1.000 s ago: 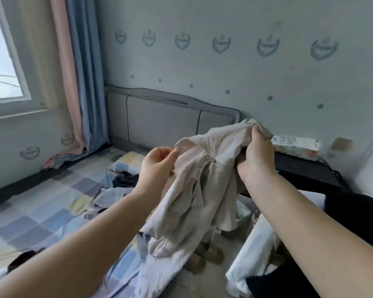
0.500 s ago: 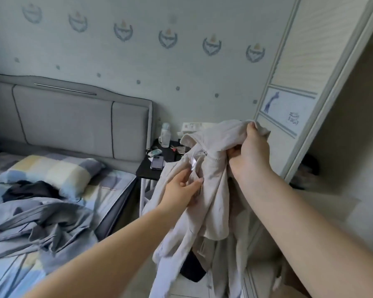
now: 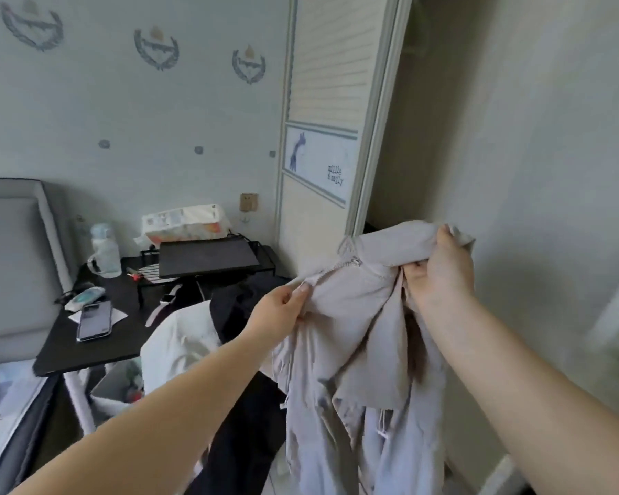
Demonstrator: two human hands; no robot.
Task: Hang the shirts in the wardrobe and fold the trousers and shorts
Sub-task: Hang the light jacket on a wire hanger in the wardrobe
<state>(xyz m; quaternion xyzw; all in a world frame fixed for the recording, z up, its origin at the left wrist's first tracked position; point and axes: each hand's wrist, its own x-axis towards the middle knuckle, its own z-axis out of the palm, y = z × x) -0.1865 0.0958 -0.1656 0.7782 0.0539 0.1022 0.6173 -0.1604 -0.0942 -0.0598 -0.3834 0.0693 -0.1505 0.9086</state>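
A beige zip-up shirt (image 3: 354,351) hangs in front of me, held up by both hands. My right hand (image 3: 440,269) grips its bunched collar at the top. My left hand (image 3: 279,316) pinches the front edge beside the zipper, lower and to the left. The garment's lower part droops out of the bottom of the view. Just behind it stands the wardrobe, its sliding door (image 3: 329,112) pushed left and its dark opening (image 3: 408,130) showing. No hanger can be seen.
A black bedside table (image 3: 86,348) on the left carries a phone (image 3: 94,320), a water bottle (image 3: 102,250), a tissue pack (image 3: 184,221) and a black tray. White and black clothes (image 3: 193,337) lie heaped below my left arm. The grey headboard is far left.
The view has swung right, from the bed to the wardrobe opening. The shirt stayed in both hands; my left hand shifted from the collar down to the zipper edge.
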